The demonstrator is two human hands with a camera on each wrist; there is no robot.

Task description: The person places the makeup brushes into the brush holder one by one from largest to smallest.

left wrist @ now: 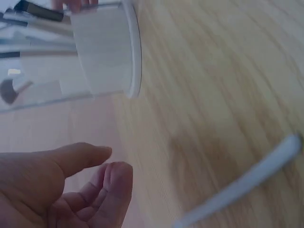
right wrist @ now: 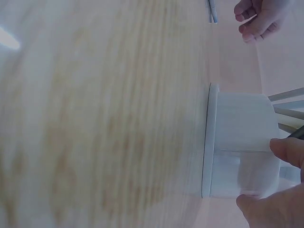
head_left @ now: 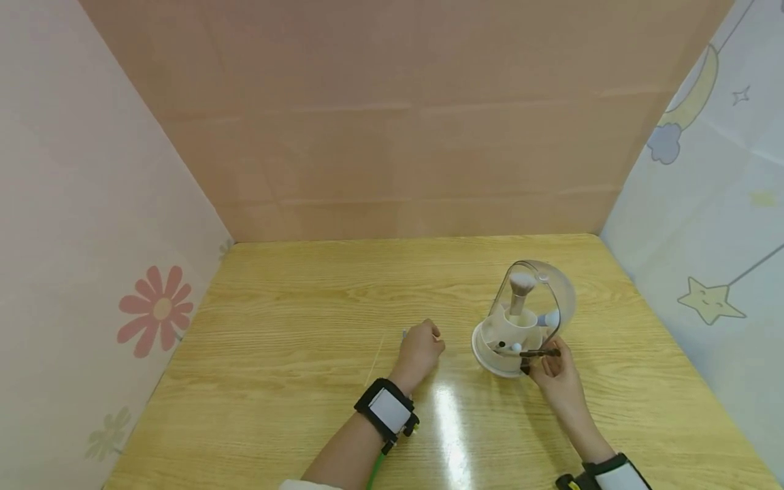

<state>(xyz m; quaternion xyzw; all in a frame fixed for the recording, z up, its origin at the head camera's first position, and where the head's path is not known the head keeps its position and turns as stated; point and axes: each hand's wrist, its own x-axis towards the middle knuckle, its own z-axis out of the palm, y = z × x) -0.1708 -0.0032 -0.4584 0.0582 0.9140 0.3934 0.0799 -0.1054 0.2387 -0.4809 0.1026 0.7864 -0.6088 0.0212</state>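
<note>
A white makeup brush holder (head_left: 505, 364) with a clear domed cover (head_left: 566, 292) stands upright on the table, several brushes inside it. One fluffy brush (head_left: 521, 284) points upward, and a dark-tipped brush (head_left: 540, 352) leans out near my right hand (head_left: 559, 378). That hand grips the holder's side, thumb and a finger against the white cup (right wrist: 244, 121) in the right wrist view. My left hand (head_left: 418, 352) hovers left of the holder, fingers loosely curled around nothing. A pale slim stick (left wrist: 242, 183), its kind unclear, lies on the table close to the left hand.
The wooden table (head_left: 275, 292) meets a tan back panel (head_left: 398, 136). Patterned side panels (head_left: 92, 204) rise at left and right. A green cable (head_left: 376, 469) runs from the left wrist strap.
</note>
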